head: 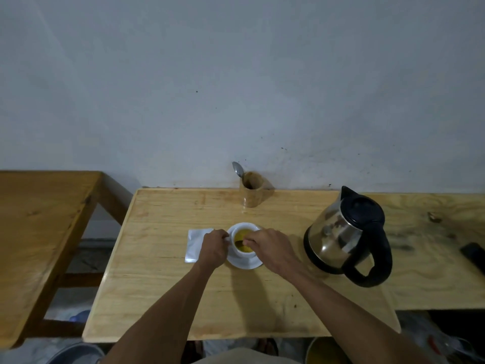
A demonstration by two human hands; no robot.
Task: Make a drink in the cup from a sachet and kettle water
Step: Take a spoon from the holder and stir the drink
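Note:
A white cup (244, 228) stands on a white saucer (245, 264) in the middle of the wooden table (183, 298). Yellow liquid fills the cup. My left hand (212, 248) grips the cup's left side at the handle. My right hand (270, 248) is pinched on a spoon (239, 243) whose dark bowl sits in the liquid. A silvery sachet (195, 243) lies flat just left of the cup, partly under my left hand. The steel kettle (343, 235) with black lid and handle stands to the right.
A wooden holder (253, 190) with a metal spoon (237, 169) in it stands by the wall behind the cup. A dark object (473, 256) lies at the far right. Another wooden table (39, 232) is on the left, with a gap between.

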